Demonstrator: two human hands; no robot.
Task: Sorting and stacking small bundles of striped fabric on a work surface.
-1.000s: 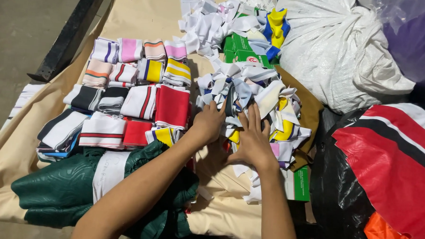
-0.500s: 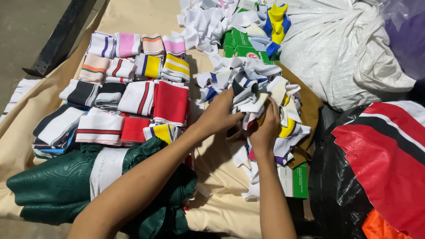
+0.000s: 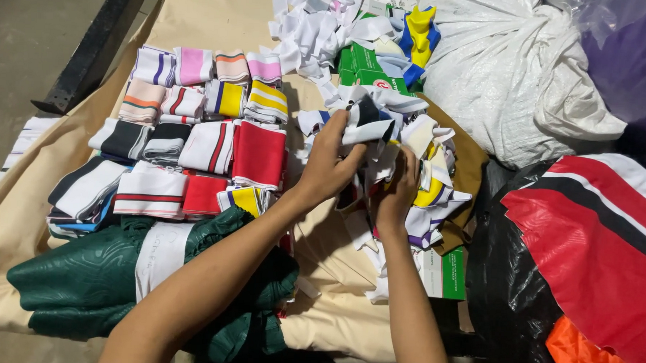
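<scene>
Head view: left hand (image 3: 328,165) closed, fingers (image 3: 349,152) pinching a white strip with a dark band (image 3: 364,126) lifted off the loose pile of knit strips (image 3: 423,171). Right hand (image 3: 398,188) just beside, fingers curled into the same pile, grip hidden among strips. Left of the fingers, neat rows of folded striped ribs (image 3: 196,134) on the beige-covered worktop (image 3: 221,20). Below the fingers, green fabric (image 3: 83,280). Beyond them, green boxes (image 3: 363,68) and a white sack (image 3: 512,81).

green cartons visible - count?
3 green cartons: two side by side behind the loose strip pile, one at the table's near edge beside the right forearm. More may be buried.
</scene>
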